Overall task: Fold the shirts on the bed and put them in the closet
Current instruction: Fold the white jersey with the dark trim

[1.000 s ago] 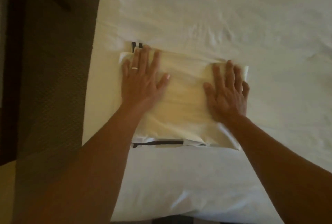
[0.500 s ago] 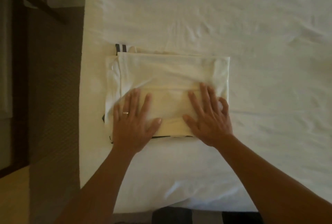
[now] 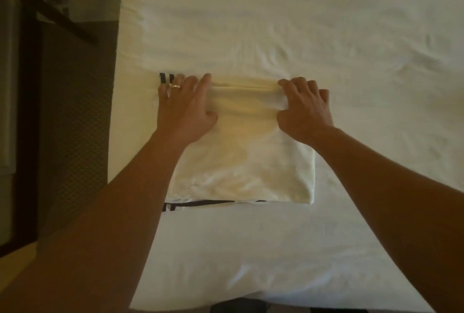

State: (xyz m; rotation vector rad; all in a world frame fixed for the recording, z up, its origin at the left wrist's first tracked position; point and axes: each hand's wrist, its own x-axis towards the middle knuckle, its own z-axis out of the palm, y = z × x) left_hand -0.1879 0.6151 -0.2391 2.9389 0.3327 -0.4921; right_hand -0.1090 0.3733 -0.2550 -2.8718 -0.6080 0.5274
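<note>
A folded white shirt (image 3: 241,167) with black trim along its near edge and at its far left corner lies near the left side of the bed (image 3: 326,36). My left hand (image 3: 183,109) lies over the shirt's far left corner, a ring on one finger, with a ridge of cloth caught between index finger and thumb. On the far right corner my right hand (image 3: 303,109) has its fingers curled over the edge, pinching the same ridge. Between the two hands the far edge is bunched into a raised fold.
White sheet covers the bed on the far, right and near sides of the shirt. The bed's left edge (image 3: 115,112) drops to dark patterned carpet (image 3: 75,124). Dark wooden furniture (image 3: 27,36) stands at the far left.
Both hands have moved from the shirt's near half to its far edge. They went from lying flat and smoothing to gripping the cloth, and the far edge is now bunched up.
</note>
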